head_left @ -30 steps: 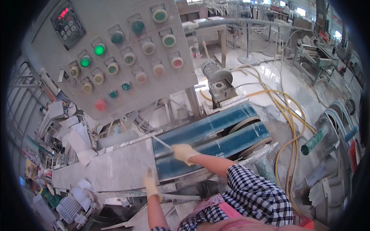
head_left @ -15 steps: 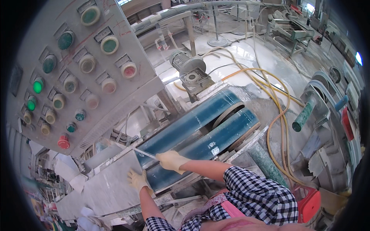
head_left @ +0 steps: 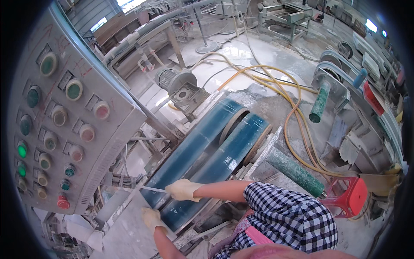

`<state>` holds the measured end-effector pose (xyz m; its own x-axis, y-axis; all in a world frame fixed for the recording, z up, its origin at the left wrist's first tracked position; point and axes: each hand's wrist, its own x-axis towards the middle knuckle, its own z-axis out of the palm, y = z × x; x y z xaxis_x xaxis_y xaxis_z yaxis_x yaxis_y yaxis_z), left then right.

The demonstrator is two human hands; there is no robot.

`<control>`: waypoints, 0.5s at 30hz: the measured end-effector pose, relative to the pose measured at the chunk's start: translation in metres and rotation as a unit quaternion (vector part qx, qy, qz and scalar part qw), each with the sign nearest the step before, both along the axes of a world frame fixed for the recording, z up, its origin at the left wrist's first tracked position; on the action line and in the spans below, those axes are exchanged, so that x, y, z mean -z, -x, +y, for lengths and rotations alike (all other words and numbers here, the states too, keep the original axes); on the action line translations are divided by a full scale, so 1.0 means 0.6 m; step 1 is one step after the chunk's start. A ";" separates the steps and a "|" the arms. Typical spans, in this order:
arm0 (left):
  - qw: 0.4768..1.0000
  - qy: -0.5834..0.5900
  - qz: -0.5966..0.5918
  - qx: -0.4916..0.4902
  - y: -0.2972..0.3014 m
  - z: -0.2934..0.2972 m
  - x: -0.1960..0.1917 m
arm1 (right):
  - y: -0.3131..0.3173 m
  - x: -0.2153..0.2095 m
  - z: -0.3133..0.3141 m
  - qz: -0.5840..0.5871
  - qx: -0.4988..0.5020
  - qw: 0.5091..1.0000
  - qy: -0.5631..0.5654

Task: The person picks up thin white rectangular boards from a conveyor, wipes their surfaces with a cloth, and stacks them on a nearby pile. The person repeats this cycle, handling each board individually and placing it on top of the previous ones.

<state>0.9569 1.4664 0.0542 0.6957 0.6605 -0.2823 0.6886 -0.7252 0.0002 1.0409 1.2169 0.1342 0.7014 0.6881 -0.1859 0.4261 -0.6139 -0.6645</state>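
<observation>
My right hand (head_left: pixel 183 190), in a pale glove, is closed round the end of a thin, whitish flat strip (head_left: pixel 153 188). The strip points left across the far part of a grey stone slab (head_left: pixel 125 226), its exact kind unclear. My left hand (head_left: pixel 152 218), gloved alike, rests on the slab's right end with its fingers laid on the surface. That end meets two parallel blue conveyor belts (head_left: pixel 222 149), which run away to the upper right. My right wrist is over the nearer belt.
A grey control panel (head_left: pixel 92 112) with several buttons, two lit green, stands close on the left. A motor (head_left: pixel 177 82) sits beyond the belts. Yellow hoses (head_left: pixel 297 112) cross the wet floor. To the right are a green roller (head_left: pixel 297 170) and a red plastic stool (head_left: pixel 355 196).
The view has turned, so the panel sits lower and farther left. My right hand still holds the strip. My left hand remains on the slab's end, its fingers less spread.
</observation>
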 end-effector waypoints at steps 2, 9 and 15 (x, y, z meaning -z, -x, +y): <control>0.997 0.004 -0.062 0.037 0.014 0.024 -0.010 | -0.007 0.005 0.007 0.005 -0.012 1.000 0.005; 0.946 0.192 -0.259 0.027 0.091 0.043 -0.085 | -0.014 0.006 0.083 0.008 -0.029 0.999 -0.011; 0.660 0.550 -0.452 -0.241 0.023 -0.090 -0.069 | -0.007 -0.013 0.066 0.027 -0.057 0.997 -0.040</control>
<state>0.9433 1.4126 0.0957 0.6923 0.6077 -0.3892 0.1975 0.3592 0.9121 1.0451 1.2563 0.1421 0.6081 0.7770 -0.1629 0.4522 -0.5076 -0.7334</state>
